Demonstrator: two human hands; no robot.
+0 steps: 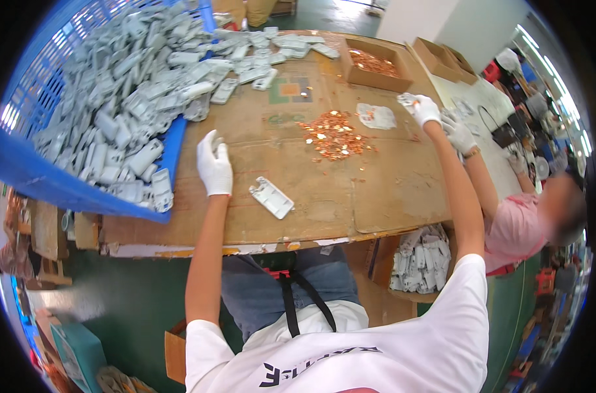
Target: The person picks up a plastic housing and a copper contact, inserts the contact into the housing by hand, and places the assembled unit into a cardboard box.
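My left hand (215, 164), in a white glove, hovers over or rests on the cardboard-covered table with its fingers apart and nothing in it. A single white plastic housing (272, 198) lies to its right, hollow side partly showing. At the table's right edge my gloved right hand (426, 110) grips another white plastic housing (408, 99), mostly covered by the fingers. Between my hands is a loose pile of small copper-coloured metal pieces (336, 136). Beside that pile lies a flat whitish plastic piece or bag (376, 116).
A blue crate (82, 190) heaped with white housings fills the left side, spilling toward the back. A cardboard box (376, 80) holds copper pieces. Below the table's front edge stands a box of white housings (421, 262). A co-worker's gloved hand (459, 133) is close to my right forearm.
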